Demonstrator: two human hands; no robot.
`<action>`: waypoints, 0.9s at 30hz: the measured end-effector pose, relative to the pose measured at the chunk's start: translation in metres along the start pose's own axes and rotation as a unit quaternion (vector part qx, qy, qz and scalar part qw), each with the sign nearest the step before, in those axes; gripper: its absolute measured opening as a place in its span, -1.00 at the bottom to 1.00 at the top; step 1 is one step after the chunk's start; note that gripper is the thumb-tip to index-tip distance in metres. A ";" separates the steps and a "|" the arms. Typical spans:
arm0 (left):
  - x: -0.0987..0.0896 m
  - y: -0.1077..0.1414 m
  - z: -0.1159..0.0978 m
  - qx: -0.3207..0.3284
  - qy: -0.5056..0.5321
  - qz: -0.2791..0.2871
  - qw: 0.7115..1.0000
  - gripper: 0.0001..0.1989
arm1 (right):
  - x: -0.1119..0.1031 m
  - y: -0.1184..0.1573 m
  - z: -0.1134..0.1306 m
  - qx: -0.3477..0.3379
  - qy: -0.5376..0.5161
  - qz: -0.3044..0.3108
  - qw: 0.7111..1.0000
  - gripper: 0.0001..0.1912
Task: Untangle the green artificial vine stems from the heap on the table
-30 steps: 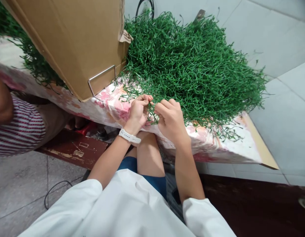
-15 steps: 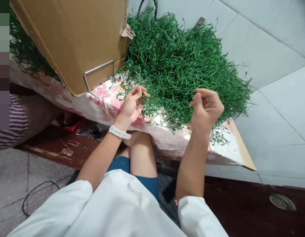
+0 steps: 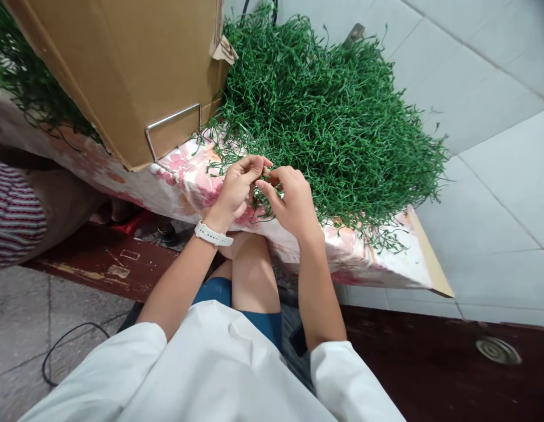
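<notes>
A large pile of thin green stems [image 3: 342, 117] lies on a white cloth with pink flowers [image 3: 201, 170]. At the near edge of the pile, my left hand [image 3: 237, 186], with a white band at the wrist, is closed in a pinch; what lies between its fingertips is too small to make out. My right hand [image 3: 292, 199] meets it from the right, thumb and fingers curled close to the left fingertips. Anything between the right fingertips is too small to name. A few stems hang just below the two hands.
A tall cardboard box [image 3: 135, 70] stands at the left with a metal wire frame [image 3: 173, 129] by its base. More green stems [image 3: 30, 76] lie beyond it. Another person's striped clothing [image 3: 14, 211] shows at far left. White wall tiles [image 3: 487, 129] rise at right.
My right hand has moved left, from over the right part of the pile to the fingertips of my left hand. My left hand has stayed nearly in place, still pinched.
</notes>
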State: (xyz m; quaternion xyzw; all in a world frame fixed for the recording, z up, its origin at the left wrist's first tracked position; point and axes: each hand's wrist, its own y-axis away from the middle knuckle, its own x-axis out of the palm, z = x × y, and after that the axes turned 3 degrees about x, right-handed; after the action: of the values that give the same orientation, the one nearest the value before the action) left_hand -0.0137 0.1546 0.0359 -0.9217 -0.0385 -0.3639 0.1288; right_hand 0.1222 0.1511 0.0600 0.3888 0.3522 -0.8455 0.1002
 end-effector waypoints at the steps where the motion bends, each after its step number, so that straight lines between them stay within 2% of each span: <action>1: -0.001 0.000 0.000 -0.011 0.009 0.004 1.000 -0.75 | 0.000 -0.002 -0.003 0.002 -0.024 0.021 1.000 -0.61; 6: -0.002 0.000 -0.003 -0.035 0.020 0.015 0.999 -0.70 | -0.002 -0.007 -0.007 0.008 -0.167 0.108 0.980 -0.48; 10: -0.003 -0.003 -0.002 -0.024 0.042 -0.018 0.999 -0.64 | -0.005 -0.006 -0.003 0.018 -0.224 0.145 0.964 -0.43; 13: -0.005 -0.005 0.000 -0.008 0.032 -0.030 0.999 -0.62 | -0.006 -0.004 -0.002 0.022 -0.209 0.146 0.967 -0.41; 18: -0.003 -0.003 0.000 0.009 0.006 -0.030 0.999 -0.62 | -0.011 -0.004 -0.001 0.006 -0.097 0.172 0.980 -0.42; 21: 0.000 -0.002 0.000 0.014 -0.009 -0.021 1.000 -0.59 | -0.017 0.000 0.004 -0.023 -0.107 0.197 0.974 -0.45; 23: 0.000 -0.006 0.001 0.011 -0.002 -0.041 0.999 -0.57 | -0.024 0.008 0.008 -0.046 -0.155 0.205 0.965 -0.47; 25: -0.001 -0.013 0.002 0.016 0.024 -0.093 0.995 -0.56 | -0.034 0.019 0.010 -0.066 -0.209 0.199 0.955 -0.48; 27: -0.004 -0.020 0.002 0.026 0.044 -0.123 0.991 -0.54 | -0.048 0.028 0.007 -0.073 -0.245 0.154 0.954 -0.49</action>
State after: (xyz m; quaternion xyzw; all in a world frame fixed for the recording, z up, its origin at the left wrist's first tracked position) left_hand -0.0185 0.1746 0.0361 -0.8894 -0.1558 -0.4159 0.1083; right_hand 0.1629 0.1216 0.0835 0.2106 0.3132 -0.8612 0.3403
